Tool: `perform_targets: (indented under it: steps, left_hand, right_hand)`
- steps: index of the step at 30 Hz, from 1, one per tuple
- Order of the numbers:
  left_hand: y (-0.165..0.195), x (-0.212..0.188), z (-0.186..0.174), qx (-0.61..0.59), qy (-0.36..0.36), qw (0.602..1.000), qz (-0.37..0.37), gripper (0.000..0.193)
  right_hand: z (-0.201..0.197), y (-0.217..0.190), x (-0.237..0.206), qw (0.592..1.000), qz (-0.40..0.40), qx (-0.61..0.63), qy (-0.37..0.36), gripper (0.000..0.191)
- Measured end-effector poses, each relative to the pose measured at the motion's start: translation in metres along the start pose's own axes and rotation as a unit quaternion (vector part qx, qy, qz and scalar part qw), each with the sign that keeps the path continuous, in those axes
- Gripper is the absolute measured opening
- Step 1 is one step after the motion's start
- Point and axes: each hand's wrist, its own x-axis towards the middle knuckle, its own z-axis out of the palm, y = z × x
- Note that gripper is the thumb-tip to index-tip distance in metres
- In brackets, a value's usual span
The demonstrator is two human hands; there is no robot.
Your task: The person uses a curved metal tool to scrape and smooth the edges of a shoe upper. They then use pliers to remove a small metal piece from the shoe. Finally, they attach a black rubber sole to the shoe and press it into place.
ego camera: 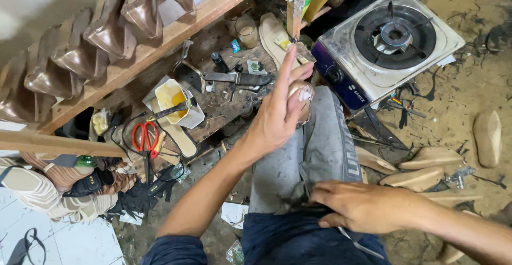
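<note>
My left hand (277, 113) is raised over my knee and holds a small shiny brown shoe heel (302, 95) between thumb and fingers, index finger stretched up. My right hand (354, 205) rests low on my thigh, fingers curled on a dark strip of material (305, 209) at my lap. I sit in grey trousers (320, 147) on the floor.
A single-burner gas stove (392, 38) stands just beyond my knee. Red-handled scissors (145, 137), a glue tub with brush (173, 102), a knife (237, 77) and insoles lie on the low bench. Brown heels (106, 33) line a wooden shelf. Wooden lasts (426, 166) lie at right.
</note>
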Motion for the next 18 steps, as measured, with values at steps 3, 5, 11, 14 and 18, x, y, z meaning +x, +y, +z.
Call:
perform_targets:
  steps: [3,5,11,14,18]
  left_hand:
    - [-0.007,-0.003,0.000,-0.086,0.068,0.994,0.028,0.084]
    - [-0.008,-0.011,0.005,-0.069,0.046,0.997,0.005,0.085]
    - [-0.017,-0.012,0.012,-0.003,0.077,0.997,0.033,0.056]
    - [-0.029,-0.005,0.012,-0.160,0.102,0.982,0.016,0.064]
    - [-0.055,-0.024,0.026,-0.357,0.069,0.929,-0.065,0.077]
  right_hand:
    - [0.041,0.046,-0.001,0.998,0.055,-0.003,-0.003,0.046]
    - [0.068,0.079,-0.013,0.992,0.108,-0.052,0.044,0.050]
    - [0.160,0.136,-0.029,0.940,0.141,-0.280,0.137,0.056]
    - [0.165,0.156,-0.042,0.957,0.243,-0.157,0.011,0.059]
    - [0.119,0.161,-0.091,0.928,0.327,0.172,0.058,0.046]
